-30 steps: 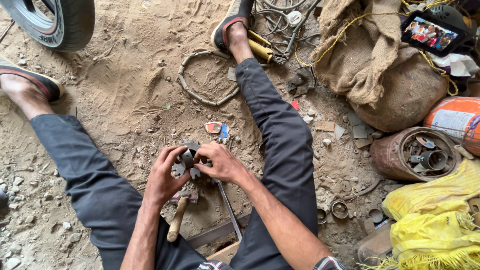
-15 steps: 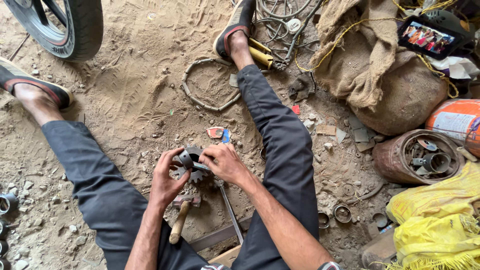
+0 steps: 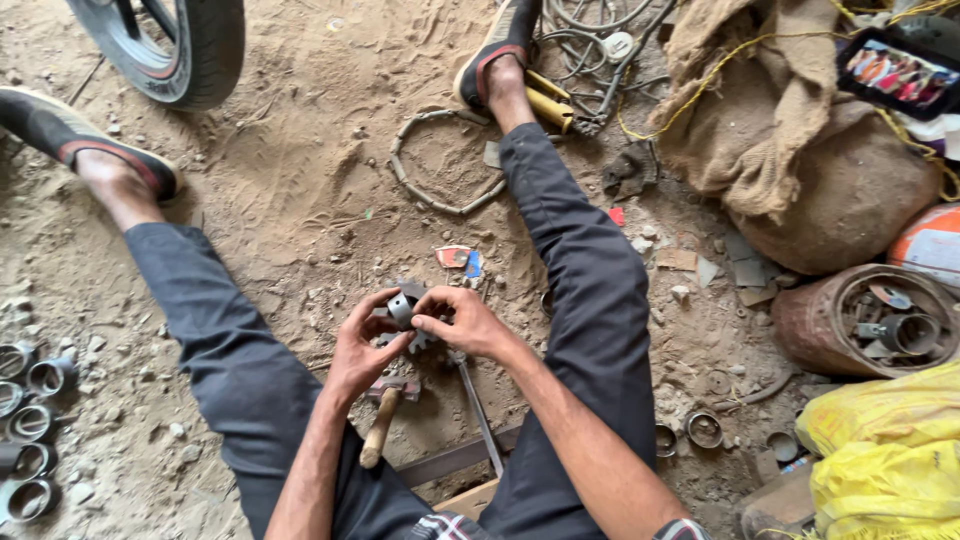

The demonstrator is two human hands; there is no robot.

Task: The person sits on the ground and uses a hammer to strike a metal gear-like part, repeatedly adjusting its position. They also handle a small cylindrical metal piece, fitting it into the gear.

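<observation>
I sit on sandy ground with my legs spread. My left hand (image 3: 362, 350) and my right hand (image 3: 466, 322) meet between my knees, both gripping a small grey metal part (image 3: 402, 309) with a toothed, sprocket-like piece under it. The fingertips of both hands pinch the part from either side. A wooden-handled hammer (image 3: 381, 424) lies on the ground just below my hands, next to a thin metal rod (image 3: 479, 415).
A tyre (image 3: 185, 50) stands at the top left. A chain loop (image 3: 440, 160) lies between my feet. Burlap sacks (image 3: 800, 150), a rusty can of parts (image 3: 880, 320) and a yellow bag (image 3: 890, 460) crowd the right. Several metal rings (image 3: 30, 420) lie at the left edge.
The view has shifted, so everything sits lower and further right in frame. My hands stay together on the metal part, with the fingers slightly rearranged.
</observation>
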